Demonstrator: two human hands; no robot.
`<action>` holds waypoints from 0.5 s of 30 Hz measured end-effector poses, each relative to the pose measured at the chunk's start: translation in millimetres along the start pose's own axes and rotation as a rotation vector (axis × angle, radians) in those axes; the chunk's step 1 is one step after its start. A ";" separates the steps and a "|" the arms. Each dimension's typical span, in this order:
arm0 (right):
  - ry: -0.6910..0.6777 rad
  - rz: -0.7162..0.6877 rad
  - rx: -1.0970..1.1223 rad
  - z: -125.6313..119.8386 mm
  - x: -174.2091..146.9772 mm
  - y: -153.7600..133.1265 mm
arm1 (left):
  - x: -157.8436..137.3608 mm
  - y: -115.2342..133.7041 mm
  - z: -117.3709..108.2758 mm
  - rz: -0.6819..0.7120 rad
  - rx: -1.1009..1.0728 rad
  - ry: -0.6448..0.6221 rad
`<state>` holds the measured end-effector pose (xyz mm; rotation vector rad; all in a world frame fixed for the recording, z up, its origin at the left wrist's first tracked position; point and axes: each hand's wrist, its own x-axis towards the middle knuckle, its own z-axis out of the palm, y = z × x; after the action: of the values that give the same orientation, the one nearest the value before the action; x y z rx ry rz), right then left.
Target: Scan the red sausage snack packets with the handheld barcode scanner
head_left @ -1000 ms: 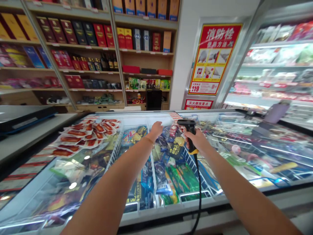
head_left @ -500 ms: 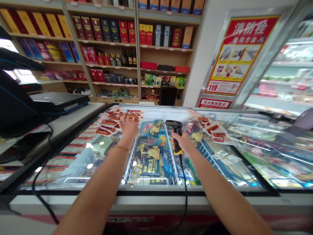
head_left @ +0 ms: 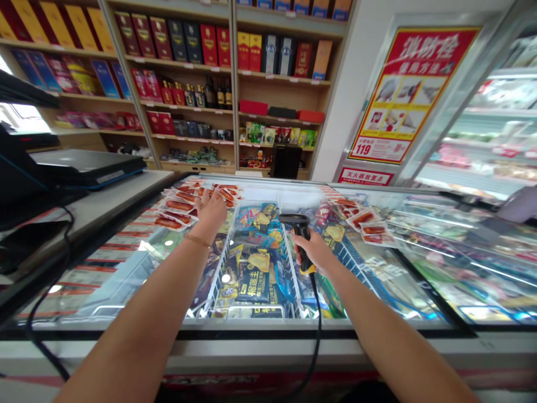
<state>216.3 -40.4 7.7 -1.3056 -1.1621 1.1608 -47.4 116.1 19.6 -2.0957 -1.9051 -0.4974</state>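
My left hand reaches over a pile of vacuum-packed sausages on the left part of the freezer's glass top. Its fingers are apart and slightly bent, with the tips at the packs; whether they press on one is hard to see. In my right hand is a black and yellow barcode scanner, gripped by its handle above the glass, its head toward the left. A black cable hangs from the handle. Another group of packed sausages lies right of the scanner.
Under the glass of the chest freezer, wire baskets hold bagged frozen goods. A counter with a dark device stands at the left. Shelves of boxes line the back; a red poster hangs on the right.
The view has shifted slightly, moving most things a little left and the shelves up. My left hand stays at the sausage packs. The scanner has dipped slightly, still in my right hand.
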 end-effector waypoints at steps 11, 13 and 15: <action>-0.021 -0.006 0.049 -7.0 4.8 4.0 | 38.3 -27.1 -23.6 0.283 0.255 -0.162; -0.017 -0.003 0.051 -7.1 4.2 3.4 | 43.0 -29.2 -23.0 0.332 0.268 -0.186; -0.014 -0.003 0.059 -7.4 3.5 2.7 | 45.4 -29.8 -23.1 0.348 0.289 -0.215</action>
<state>224.0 -37.6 5.1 -1.2527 -1.1309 1.1951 -75.2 150.6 58.8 -2.2808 -1.5454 0.0778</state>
